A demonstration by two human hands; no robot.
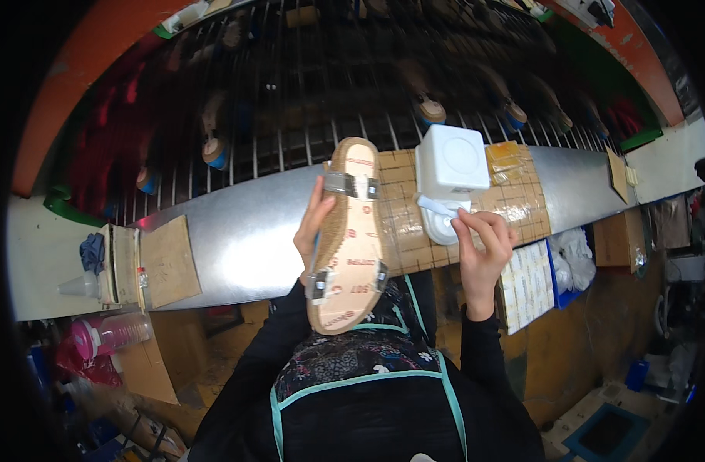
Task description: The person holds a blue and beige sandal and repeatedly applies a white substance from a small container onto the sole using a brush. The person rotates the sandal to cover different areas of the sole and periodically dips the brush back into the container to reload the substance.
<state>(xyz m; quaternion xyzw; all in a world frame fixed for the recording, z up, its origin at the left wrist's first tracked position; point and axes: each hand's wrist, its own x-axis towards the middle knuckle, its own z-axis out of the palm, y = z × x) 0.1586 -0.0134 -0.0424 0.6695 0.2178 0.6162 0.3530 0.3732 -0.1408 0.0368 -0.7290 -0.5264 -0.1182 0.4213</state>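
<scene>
Upright in front of me, my left hand [312, 223] grips a sandal [358, 246] by its side edge. Its pale underside with red print faces me, and ends of clear and dark straps are fixed across it near both ends. My right hand [485, 239] pinches a small whitish stick-like applicator [437, 206] between thumb and fingertips; whether it has bristles I cannot make out. The applicator is over the round dish [442, 229] at the front of a white plastic dispenser [454, 162]. Cardboard wrapped in tape [522, 204] lies beneath the dispenser.
Beyond the metal bench [229, 239] runs a rack of bars carrying several shoes [214, 150]. Amber tape [506, 160] lies beside the dispenser. Cardboard pieces [167, 262] stand at the left, with a pink bottle [113, 335] below. A white box [528, 286] stands at the lower right.
</scene>
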